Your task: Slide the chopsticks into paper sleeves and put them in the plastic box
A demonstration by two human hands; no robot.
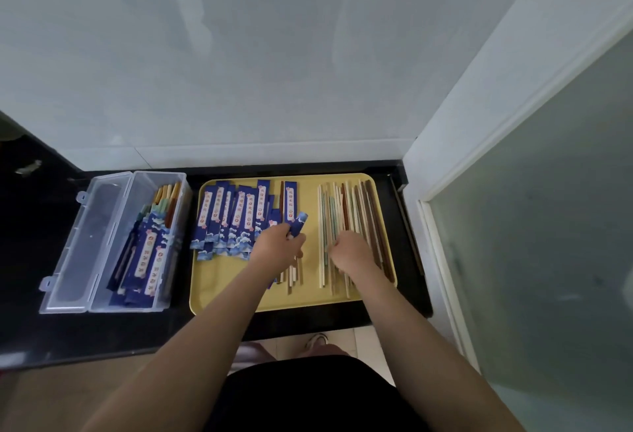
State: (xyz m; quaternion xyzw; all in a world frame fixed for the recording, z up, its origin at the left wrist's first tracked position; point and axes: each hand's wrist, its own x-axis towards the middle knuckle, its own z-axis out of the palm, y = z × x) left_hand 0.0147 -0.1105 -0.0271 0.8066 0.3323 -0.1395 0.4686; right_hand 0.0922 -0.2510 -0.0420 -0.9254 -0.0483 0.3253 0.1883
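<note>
A yellow tray lies on the black counter. Several blue paper sleeves are heaped on its left half. Loose chopsticks, pale, green and brown, lie in a row on its right half. My left hand grips one blue sleeve that sticks up from its fingers. My right hand rests curled on the near part of the chopstick row, fingers closed around some of them. To the left stands a clear plastic box with its lid open, holding several sleeved chopsticks.
The box lid lies flat to the left of the box. A few chopsticks lie under my left hand in the tray's middle. A white wall rises behind the counter, and a glass door frame stands close on the right.
</note>
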